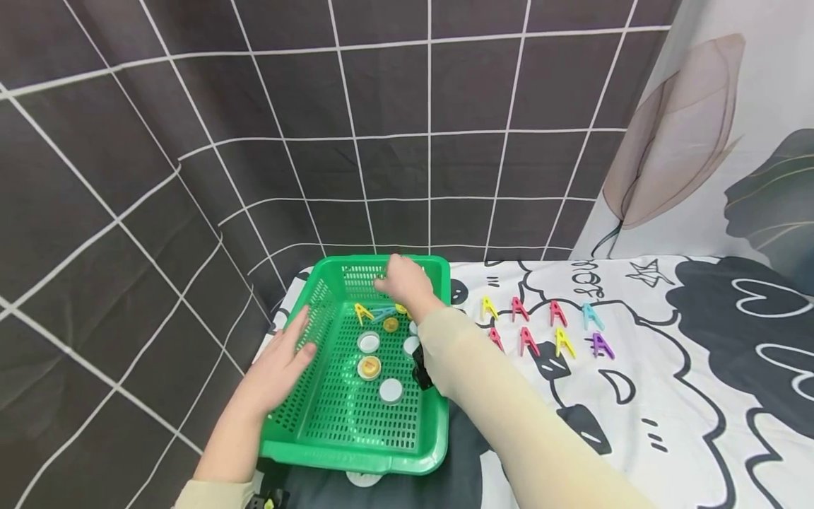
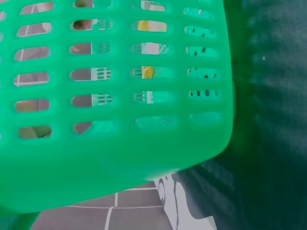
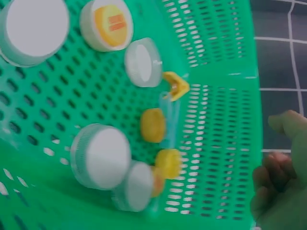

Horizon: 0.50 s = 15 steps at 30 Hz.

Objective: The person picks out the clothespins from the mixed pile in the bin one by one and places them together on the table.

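A green basket (image 1: 356, 452) holds several white round caps (image 1: 391, 391), small yellow caps (image 1: 391, 324), a yellow clothespin (image 1: 362, 313) and a light blue clothespin (image 1: 383, 314). My left hand (image 1: 280, 364) lies by the basket's left wall, fingers straight; the left wrist view shows only the basket's outer side (image 2: 120, 158). Over the basket's far right part is my right hand (image 1: 410, 286), partly covering the things below. In the right wrist view this hand (image 3: 285, 172) has its thumb apart from loosely bent fingers, and nothing shows between them.
Right of the basket, two rows of clothespins lie on the patterned cloth (image 1: 636, 410): red (image 1: 527, 341), yellow (image 1: 564, 343), light blue (image 1: 592, 316) and purple (image 1: 602, 346). A white disc (image 1: 364, 480) shows under the basket's near edge. Dark grid-patterned fabric (image 1: 394, 170) hangs behind and left.
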Motion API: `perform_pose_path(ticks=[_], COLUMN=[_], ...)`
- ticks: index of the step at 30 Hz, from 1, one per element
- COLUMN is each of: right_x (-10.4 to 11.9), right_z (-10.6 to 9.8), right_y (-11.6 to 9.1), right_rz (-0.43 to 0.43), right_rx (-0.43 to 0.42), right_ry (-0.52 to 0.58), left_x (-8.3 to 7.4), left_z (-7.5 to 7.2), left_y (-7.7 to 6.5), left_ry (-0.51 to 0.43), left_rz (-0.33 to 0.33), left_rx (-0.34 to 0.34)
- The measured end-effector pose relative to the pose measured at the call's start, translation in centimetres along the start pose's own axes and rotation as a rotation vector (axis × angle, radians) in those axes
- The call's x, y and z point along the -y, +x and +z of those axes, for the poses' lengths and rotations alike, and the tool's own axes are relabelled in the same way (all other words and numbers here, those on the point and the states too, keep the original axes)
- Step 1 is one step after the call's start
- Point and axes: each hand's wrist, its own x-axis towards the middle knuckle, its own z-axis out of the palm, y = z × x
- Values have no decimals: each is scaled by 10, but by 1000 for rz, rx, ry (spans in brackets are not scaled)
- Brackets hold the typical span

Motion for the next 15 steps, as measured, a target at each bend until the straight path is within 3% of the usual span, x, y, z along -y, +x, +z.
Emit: perform_pose_path(ticks=[8, 15], right_x=[-9, -11], right_z=[17, 25], right_y=[4, 5], right_rz=[-99, -120], right_rx=[102, 201], right_ry=[4, -21], left_x=[-3, -3], left_z=[-1, -1], left_y=[2, 1], left_ry=[4, 4], left_rz=[-1, 7], left_rx=[1, 0])
